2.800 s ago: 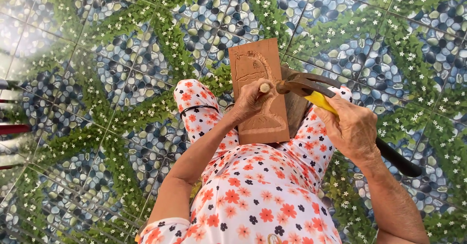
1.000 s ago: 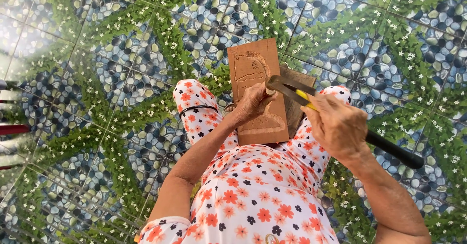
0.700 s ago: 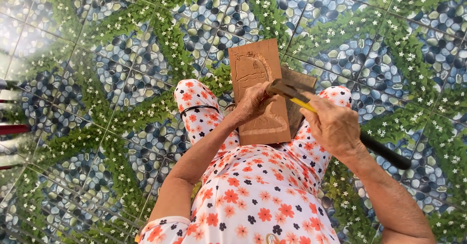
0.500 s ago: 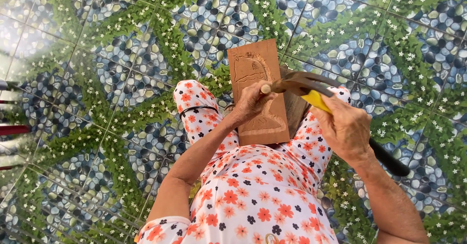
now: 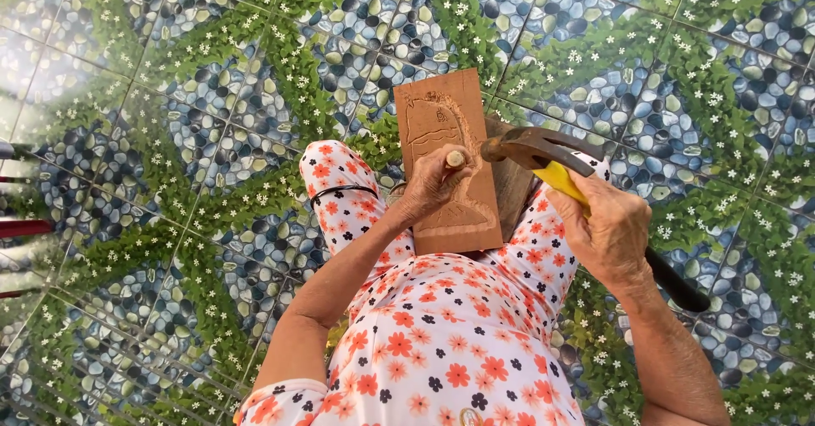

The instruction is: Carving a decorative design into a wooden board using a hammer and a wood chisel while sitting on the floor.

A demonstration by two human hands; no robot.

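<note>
A brown wooden board [image 5: 437,120] with a carved relief rests upright across my knees, which are covered in white cloth with orange flowers. My left hand [image 5: 431,186] is closed around a wooden-handled chisel [image 5: 456,158] whose butt end sticks up above my fist, its blade set against the board. My right hand [image 5: 609,231] grips a claw hammer [image 5: 543,152] by its yellow and black handle. The metal hammer head hovers just to the right of the chisel's butt, a small gap apart.
A second darker wooden piece [image 5: 513,184] lies behind the board on my right knee. The floor [image 5: 212,95] is tiled with a pebble, leaf and flower pattern. Red and dark bars [image 5: 17,222] poke in at the left edge.
The hammer has swung repeatedly toward and away from the chisel's butt. Now its head sits slightly back from the chisel. My left hand and the board have stayed in place.
</note>
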